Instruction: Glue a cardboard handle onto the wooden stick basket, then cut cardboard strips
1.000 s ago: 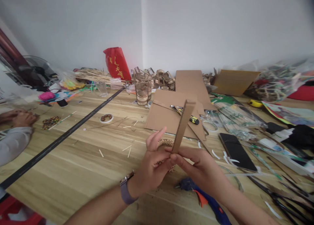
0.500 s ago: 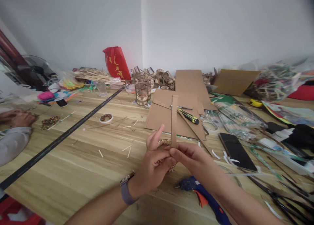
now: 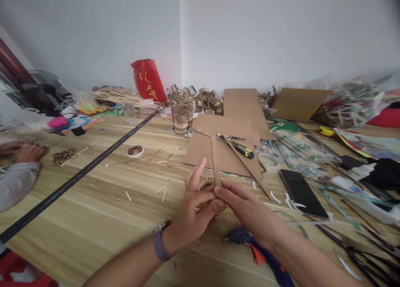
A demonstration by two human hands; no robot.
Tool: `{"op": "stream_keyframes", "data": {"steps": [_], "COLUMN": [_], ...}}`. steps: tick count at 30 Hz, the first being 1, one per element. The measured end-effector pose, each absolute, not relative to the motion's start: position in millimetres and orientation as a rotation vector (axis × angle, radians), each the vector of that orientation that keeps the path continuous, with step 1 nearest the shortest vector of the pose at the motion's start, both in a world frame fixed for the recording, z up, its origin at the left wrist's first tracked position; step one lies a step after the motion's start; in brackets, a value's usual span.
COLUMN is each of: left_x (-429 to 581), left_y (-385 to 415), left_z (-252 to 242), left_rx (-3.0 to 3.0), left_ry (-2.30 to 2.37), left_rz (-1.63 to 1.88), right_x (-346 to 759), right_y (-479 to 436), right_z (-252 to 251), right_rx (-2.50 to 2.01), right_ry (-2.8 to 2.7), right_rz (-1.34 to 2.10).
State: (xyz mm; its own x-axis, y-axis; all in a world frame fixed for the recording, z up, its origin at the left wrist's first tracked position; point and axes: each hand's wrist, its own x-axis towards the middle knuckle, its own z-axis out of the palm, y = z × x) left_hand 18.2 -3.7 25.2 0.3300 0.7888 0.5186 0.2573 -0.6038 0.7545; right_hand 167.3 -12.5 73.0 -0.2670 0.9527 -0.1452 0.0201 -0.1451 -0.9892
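My left hand point(image 3: 195, 212) is closed around a small woven ring-shaped basket point(image 3: 208, 183), its index finger pointing up. My right hand point(image 3: 243, 205) pinches the lower end of a narrow cardboard strip point(image 3: 215, 159) against that basket. The strip rises from the fingers and leans a little to the left, in front of the flat cardboard sheets. A grey watch sits on my left wrist. Most of the basket is hidden inside my fingers.
Cardboard sheets point(image 3: 225, 147) with a yellow utility knife point(image 3: 240, 148) lie just beyond. A blue glue gun point(image 3: 259, 251) rests under my right forearm. A black phone point(image 3: 301, 193), scissors and scraps crowd the right. Another person's hands point(image 3: 21, 151) rest at far left.
The cardboard strip swung from leaning right, through upright, to leaning slightly left and lower. Both hands stayed in place around the basket.
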Motion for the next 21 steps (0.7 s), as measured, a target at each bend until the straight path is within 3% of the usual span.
{"op": "stream_keyframes", "data": {"steps": [21], "left_x": [20.3], "left_y": [-3.1], "left_z": [27.0], "left_rx": [1.972], "left_ry": [0.920], "left_rz": [1.240], "right_x": [161.9], "right_y": [-12.5], "right_z": [67.2], "right_rx": [-1.083], "right_ry": [-1.068], "right_rz": [1.629]}}
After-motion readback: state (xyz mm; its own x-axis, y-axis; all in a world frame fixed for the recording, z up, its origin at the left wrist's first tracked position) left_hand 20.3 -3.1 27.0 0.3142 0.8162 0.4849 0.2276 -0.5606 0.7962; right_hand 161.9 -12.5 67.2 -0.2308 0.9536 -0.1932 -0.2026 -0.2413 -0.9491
